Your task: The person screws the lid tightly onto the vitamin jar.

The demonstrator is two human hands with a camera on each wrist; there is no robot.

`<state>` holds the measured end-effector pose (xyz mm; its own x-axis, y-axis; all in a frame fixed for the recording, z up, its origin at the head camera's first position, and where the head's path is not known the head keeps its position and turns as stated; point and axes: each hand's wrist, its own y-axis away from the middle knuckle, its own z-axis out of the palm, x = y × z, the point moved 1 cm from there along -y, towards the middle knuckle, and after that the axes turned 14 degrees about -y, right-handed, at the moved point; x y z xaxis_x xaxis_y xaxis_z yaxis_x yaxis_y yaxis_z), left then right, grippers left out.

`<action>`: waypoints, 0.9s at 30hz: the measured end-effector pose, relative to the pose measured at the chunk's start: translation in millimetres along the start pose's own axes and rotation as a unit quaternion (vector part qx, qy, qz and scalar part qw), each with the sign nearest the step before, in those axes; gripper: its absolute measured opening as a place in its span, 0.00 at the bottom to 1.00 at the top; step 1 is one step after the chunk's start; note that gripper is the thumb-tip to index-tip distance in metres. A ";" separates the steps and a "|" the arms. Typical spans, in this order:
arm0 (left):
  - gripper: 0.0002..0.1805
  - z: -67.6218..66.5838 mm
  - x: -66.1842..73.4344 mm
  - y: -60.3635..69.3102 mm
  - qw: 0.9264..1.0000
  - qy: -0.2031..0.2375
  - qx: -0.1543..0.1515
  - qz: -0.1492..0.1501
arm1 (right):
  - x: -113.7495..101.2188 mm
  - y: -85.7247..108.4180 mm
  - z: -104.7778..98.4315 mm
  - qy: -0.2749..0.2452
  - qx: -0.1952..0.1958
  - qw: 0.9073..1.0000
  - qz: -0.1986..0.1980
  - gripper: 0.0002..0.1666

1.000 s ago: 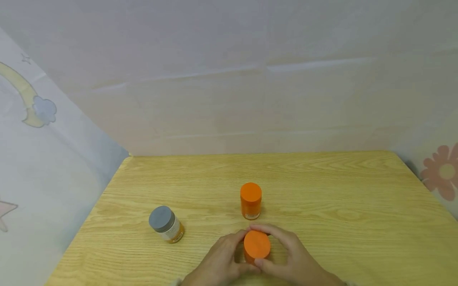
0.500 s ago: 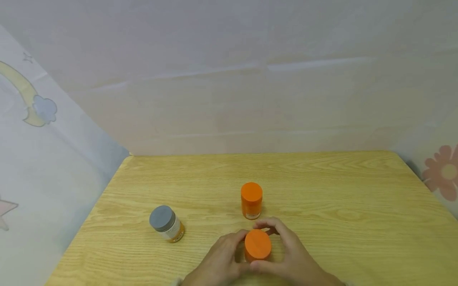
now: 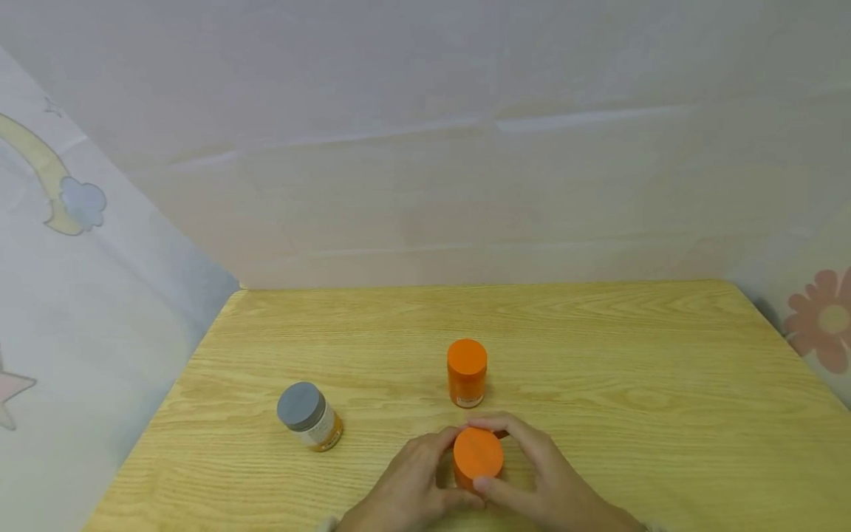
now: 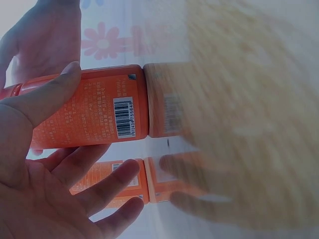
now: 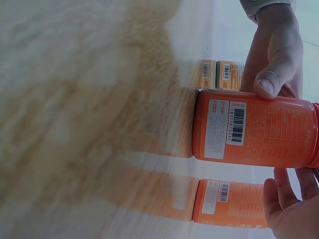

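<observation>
An orange bottle (image 3: 478, 457) with an orange screw lid stands upright on the table near its front, between both hands. My left hand (image 3: 411, 482) grips its body from the left, thumb on the near side, as the left wrist view of the labelled bottle (image 4: 92, 112) also shows. Around the lid curl the thumb and index finger of my right hand (image 3: 550, 476). In the right wrist view the lid is mostly cut off at the frame edge, while the bottle's barcode label (image 5: 224, 129) faces the camera.
Just behind stands a second orange bottle (image 3: 467, 377). To the left is a jar with a grey lid (image 3: 306, 410) and a white and amber body. The wooden table (image 3: 631, 355) meets pale printed cloth walls (image 3: 425, 185) at the back and sides.
Half a second ago the right hand's index finger was lifted off the lid's far side; now it is back against the lid. The left hand and other containers stay put.
</observation>
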<state>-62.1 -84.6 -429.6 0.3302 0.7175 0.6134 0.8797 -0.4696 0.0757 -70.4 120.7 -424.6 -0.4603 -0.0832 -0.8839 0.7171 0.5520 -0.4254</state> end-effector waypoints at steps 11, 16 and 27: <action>0.31 -1.7 1.6 0.6 1.000 -0.010 -0.007 -0.014 | 2.9 1.0 7.9 -0.041 0.053 0.997 0.031 0.34; 0.33 -2.5 1.0 0.5 1.000 -0.027 -0.006 0.001 | 2.7 3.1 7.2 0.002 0.042 0.998 0.040 0.42; 0.37 -0.6 1.4 2.8 1.000 -0.016 0.001 -0.007 | 3.8 3.0 2.7 0.017 0.002 1.000 0.017 0.35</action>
<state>-59.5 -85.3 -428.0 0.3282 0.7409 0.5859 0.8850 -0.4580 0.0835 -68.6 119.8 -429.8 -0.4533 -0.0356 -0.8906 0.7344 0.5512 -0.3959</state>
